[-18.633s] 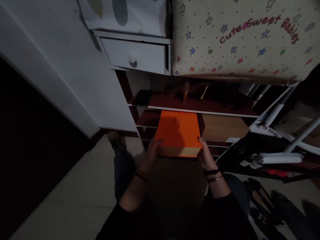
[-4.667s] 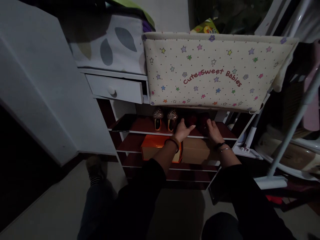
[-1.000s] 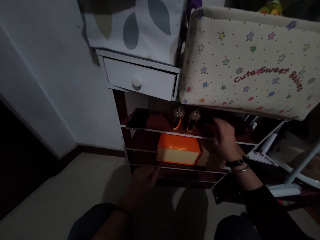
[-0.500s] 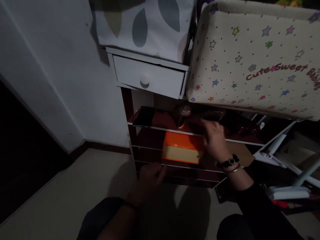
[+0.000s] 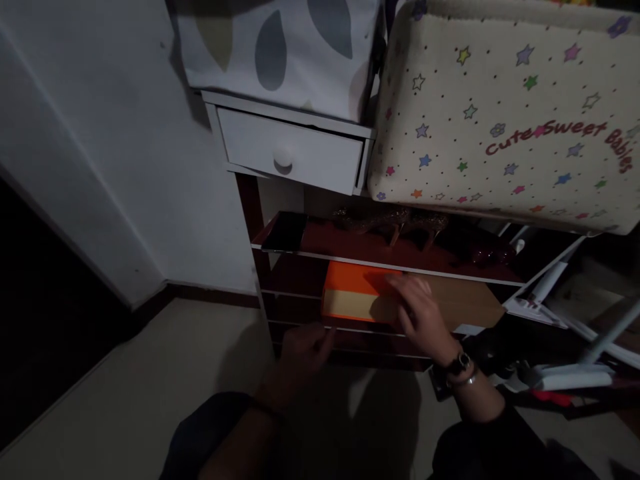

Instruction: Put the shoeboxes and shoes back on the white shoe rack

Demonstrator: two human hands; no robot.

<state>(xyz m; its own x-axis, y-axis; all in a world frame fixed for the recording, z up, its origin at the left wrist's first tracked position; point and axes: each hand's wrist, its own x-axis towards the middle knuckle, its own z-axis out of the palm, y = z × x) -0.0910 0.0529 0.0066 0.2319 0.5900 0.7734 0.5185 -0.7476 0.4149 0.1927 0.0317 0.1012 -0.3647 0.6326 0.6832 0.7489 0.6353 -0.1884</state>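
My right hand (image 5: 420, 313), with a dark bracelet and a silver bangle at the wrist, is over the right part of an orange box (image 5: 345, 279) on the second shelf. Its thumb and fingers are apart and hold nothing; whether the fingertips touch the box I cannot tell. Above, a glittery high-heeled shoe (image 5: 397, 219) stands on the top shelf (image 5: 325, 241), close beside a second glittery heel (image 5: 434, 223). Low in front of the shelves, my left hand (image 5: 303, 350) hangs in shadow, loosely curled, thumb apart, with nothing visible in it.
A dark flat object (image 5: 285, 232) lies at the top shelf's left end, and dark red shoes (image 5: 493, 253) stand at its right. A brown cardboard box (image 5: 455, 300) is beside the orange one. A white drawer (image 5: 295, 148) and a star-patterned padded board (image 5: 500, 107) overhang the shelves.
My right hand has come down from the top shelf to the orange box. The nearer glittery shoe now lies sideways along the shelf next to the other. My left hand has stayed put.
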